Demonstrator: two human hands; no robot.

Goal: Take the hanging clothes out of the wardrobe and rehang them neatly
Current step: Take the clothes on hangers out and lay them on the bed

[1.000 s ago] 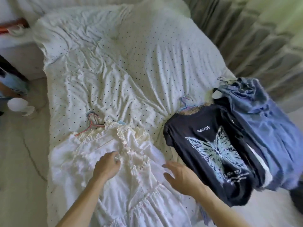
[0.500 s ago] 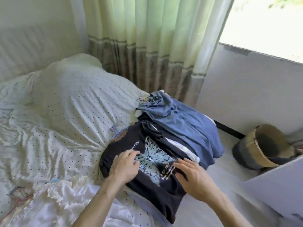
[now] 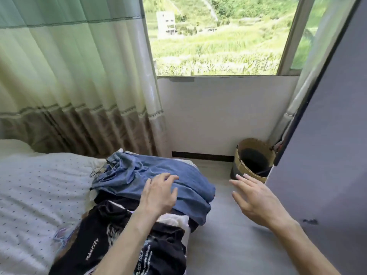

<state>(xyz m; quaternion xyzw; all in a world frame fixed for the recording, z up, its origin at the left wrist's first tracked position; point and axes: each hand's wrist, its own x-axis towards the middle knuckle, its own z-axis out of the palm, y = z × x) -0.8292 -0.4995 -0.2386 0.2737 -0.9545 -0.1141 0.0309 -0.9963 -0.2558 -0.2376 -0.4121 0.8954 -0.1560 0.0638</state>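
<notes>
A pile of clothes lies on the bed's right edge. On top is a blue garment [image 3: 127, 175] with a thin dark wire hanger [image 3: 100, 169] at its far left end. Below it lies a black T-shirt [image 3: 95, 241] with white print, on a pale blue hanger [image 3: 61, 236]. My left hand [image 3: 159, 192] rests over the blue garment with fingers loosely spread. To the right of the pile my right hand [image 3: 256, 199] hovers over the floor, fingers straight, holding nothing.
The bed has a white dotted cover [image 3: 35, 187]. A grey wardrobe door [image 3: 325, 155] stands open at the right. A woven basket [image 3: 254, 157] sits on the grey floor [image 3: 224, 235] under the window. Green curtains [image 3: 75, 80] hang behind the bed.
The view swung right and up from the white dress to the window. Both hands left the black T-shirt; the left moved onto the blue garment, the right out over the floor.
</notes>
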